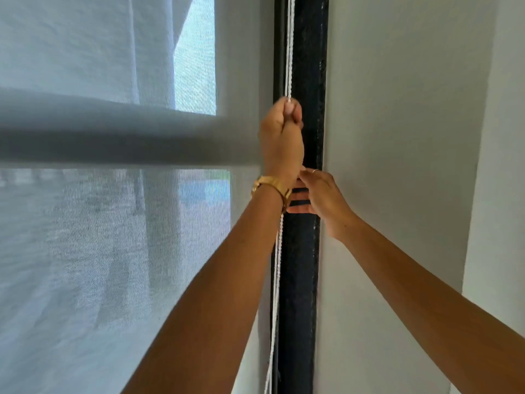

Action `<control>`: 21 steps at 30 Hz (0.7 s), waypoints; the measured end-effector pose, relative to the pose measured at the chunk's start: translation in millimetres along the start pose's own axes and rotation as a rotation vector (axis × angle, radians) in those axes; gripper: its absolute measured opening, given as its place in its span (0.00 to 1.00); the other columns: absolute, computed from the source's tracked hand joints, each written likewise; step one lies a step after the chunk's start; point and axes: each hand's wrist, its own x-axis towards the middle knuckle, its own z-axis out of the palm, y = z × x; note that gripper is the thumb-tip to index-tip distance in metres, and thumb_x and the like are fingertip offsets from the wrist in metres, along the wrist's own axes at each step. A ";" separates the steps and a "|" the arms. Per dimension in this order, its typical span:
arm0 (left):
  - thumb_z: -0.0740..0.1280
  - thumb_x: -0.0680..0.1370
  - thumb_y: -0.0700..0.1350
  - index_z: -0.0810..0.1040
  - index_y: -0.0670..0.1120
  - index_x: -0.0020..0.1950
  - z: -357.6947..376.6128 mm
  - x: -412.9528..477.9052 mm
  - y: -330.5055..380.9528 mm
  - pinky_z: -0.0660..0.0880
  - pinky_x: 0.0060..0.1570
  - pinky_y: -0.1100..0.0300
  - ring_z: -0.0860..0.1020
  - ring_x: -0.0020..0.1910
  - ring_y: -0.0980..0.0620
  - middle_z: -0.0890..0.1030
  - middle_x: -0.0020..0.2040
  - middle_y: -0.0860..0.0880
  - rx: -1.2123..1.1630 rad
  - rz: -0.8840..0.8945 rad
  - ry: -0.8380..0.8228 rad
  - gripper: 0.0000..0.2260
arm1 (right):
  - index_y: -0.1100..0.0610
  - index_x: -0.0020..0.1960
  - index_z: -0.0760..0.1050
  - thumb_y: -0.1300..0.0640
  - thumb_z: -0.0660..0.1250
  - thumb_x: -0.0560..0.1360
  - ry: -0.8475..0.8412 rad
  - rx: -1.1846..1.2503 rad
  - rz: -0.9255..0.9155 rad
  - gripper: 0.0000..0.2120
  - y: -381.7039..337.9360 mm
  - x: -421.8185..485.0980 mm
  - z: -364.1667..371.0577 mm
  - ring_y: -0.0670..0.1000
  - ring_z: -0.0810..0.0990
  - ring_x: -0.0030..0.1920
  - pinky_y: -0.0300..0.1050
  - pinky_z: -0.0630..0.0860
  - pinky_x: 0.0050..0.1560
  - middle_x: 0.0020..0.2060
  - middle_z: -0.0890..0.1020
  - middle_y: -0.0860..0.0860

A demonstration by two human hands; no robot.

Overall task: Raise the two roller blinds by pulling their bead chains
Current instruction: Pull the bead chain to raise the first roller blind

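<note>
A translucent grey roller blind (108, 251) covers the window on the left; a blurred grey horizontal band (113, 137) crosses it. The white bead chain (289, 46) hangs along the black window frame (304, 265), running down past my wrist as chain (277, 280). My left hand (282, 137), with a gold watch at the wrist, is fisted on the chain high up. My right hand (324, 200) is lower, beside the frame, its fingers spread behind my left wrist; whether it touches the chain is hidden.
A plain white wall (397, 137) fills the right side, with a lighter panel edge (500, 166) at the far right. Through the blind I see blurred outdoor shapes.
</note>
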 end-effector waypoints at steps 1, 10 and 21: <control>0.52 0.77 0.35 0.65 0.50 0.31 -6.0 -14.0 -6.7 0.63 0.30 0.71 0.64 0.28 0.60 0.67 0.30 0.55 -0.002 -0.025 -0.010 0.17 | 0.57 0.55 0.77 0.49 0.53 0.81 -0.001 -0.006 0.019 0.17 5.3 -5.1 0.7 0.57 0.83 0.51 0.54 0.82 0.51 0.50 0.83 0.56; 0.55 0.79 0.36 0.67 0.53 0.32 -90.7 -151.4 -61.2 0.66 0.32 0.70 0.68 0.30 0.59 0.71 0.28 0.59 0.178 -0.283 -0.040 0.18 | 0.54 0.53 0.78 0.49 0.54 0.81 0.099 0.023 0.048 0.16 -0.3 -14.2 12.9 0.53 0.80 0.55 0.49 0.79 0.54 0.54 0.82 0.54; 0.58 0.80 0.38 0.69 0.54 0.30 -135.2 -284.4 -85.6 0.63 0.32 0.64 0.66 0.28 0.58 0.69 0.25 0.58 0.323 -0.545 -0.149 0.20 | 0.61 0.60 0.74 0.52 0.52 0.82 -0.034 0.317 -0.036 0.18 -62.0 -26.0 62.8 0.50 0.83 0.42 0.47 0.81 0.46 0.45 0.83 0.53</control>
